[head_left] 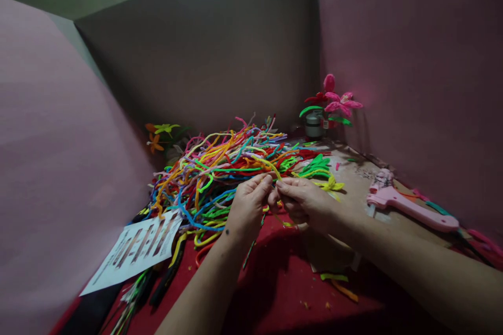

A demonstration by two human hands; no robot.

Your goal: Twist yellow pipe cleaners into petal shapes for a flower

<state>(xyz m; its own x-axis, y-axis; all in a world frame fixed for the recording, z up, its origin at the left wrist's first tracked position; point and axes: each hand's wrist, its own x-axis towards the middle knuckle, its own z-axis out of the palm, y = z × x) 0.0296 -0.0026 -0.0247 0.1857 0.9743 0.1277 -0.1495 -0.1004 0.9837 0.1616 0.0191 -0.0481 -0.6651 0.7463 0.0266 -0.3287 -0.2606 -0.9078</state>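
Yellow fuzzy stem [274, 165] pinched at frame centre, both hands on it

Left hand [248, 200] and right hand [307, 200] meet mid-frame, fingertips almost touching; right pinches the stem between thumb and finger, left looks closed on it too, exact contact hidden. Tight two-hand pinch probably because the piece is thin and bendy. Stem's far end: cannot tell, lost against the pile of coloured stems [212, 167] left of centre, likely kept there for easy reach

Right of frame: pink glue gun [416, 207] on its side on a brown board [357, 200], board presumably saving the red cloth [283, 288] from drips. Yellow petal piece [332, 183] just beyond right hand. Upper right: pink flower [343, 103] raised near the wall, probably out of the way. Lower left: printed sheet [137, 251], corner under stems
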